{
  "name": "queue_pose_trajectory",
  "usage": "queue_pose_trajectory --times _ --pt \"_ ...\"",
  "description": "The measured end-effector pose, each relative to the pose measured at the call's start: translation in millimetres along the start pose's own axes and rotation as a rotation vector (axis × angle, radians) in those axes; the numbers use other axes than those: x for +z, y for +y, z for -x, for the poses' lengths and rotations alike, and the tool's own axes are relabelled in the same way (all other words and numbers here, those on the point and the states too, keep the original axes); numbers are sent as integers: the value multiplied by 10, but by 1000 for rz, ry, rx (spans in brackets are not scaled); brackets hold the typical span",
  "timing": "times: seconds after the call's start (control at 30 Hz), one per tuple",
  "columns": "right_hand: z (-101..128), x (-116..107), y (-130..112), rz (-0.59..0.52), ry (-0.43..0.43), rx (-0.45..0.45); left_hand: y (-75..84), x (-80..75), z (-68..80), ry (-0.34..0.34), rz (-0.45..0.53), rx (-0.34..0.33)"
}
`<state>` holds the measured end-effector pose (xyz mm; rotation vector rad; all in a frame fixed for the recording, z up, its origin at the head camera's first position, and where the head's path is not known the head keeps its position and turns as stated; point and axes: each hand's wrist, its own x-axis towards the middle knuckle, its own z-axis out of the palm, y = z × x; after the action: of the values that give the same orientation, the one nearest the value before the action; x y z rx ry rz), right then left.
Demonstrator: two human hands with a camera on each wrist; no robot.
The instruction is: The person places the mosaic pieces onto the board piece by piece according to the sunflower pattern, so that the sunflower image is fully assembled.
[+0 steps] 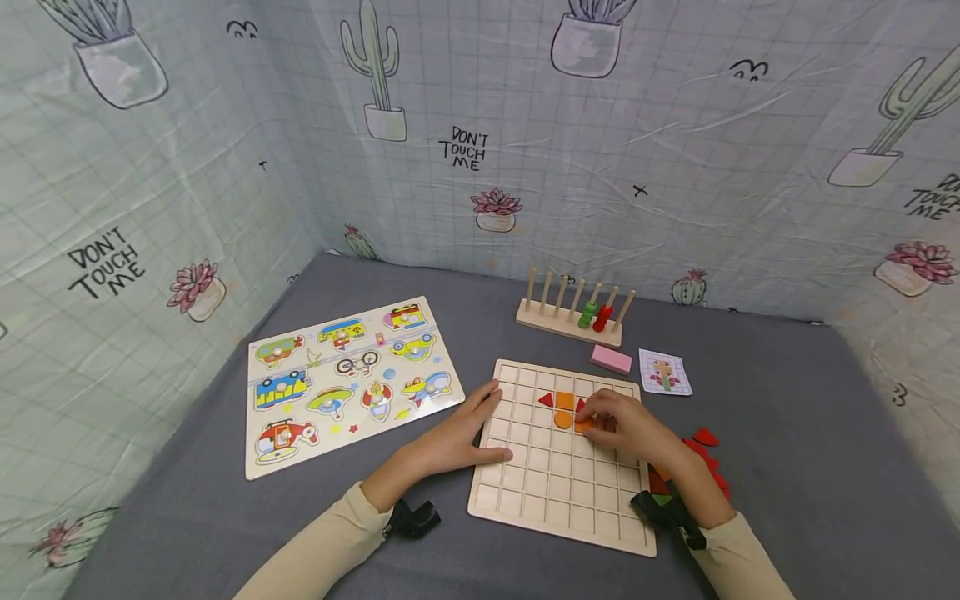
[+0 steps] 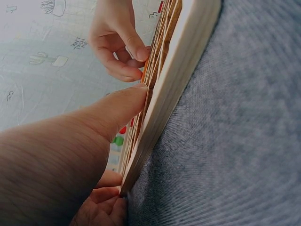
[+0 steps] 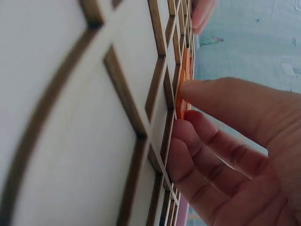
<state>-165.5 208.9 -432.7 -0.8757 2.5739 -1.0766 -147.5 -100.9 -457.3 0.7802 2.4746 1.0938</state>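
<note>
Two hands at a wooden grid board [image 1: 538,483] on a grey worktop [image 1: 360,550].
The right hand [image 1: 626,423] pinches an orange piece [image 1: 582,427] at the board, just right of an orange disc [image 1: 562,420]; the left hand [image 1: 459,432], fingers extended, rests along the board's left edge.

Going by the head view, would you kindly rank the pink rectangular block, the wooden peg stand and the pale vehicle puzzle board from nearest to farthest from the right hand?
1. Pink rectangular block, just beyond the right hand.
2. Wooden peg stand, farther back, behind the block.
3. Pale vehicle puzzle board, over on the left, beyond the left hand.
</note>
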Motion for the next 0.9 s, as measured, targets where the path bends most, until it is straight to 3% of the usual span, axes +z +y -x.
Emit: queue_pose_trajectory --times 0.23,0.6,0.9 --pt "68 -50 28 -8 6 -16 -6 14 -11 1 9 6" --pt "327 -257 58 31 19 78 -35 18 -13 5 -8 16" --pt "572 -307 178 28 67 -36 -28 16 -29 7 -28 24"
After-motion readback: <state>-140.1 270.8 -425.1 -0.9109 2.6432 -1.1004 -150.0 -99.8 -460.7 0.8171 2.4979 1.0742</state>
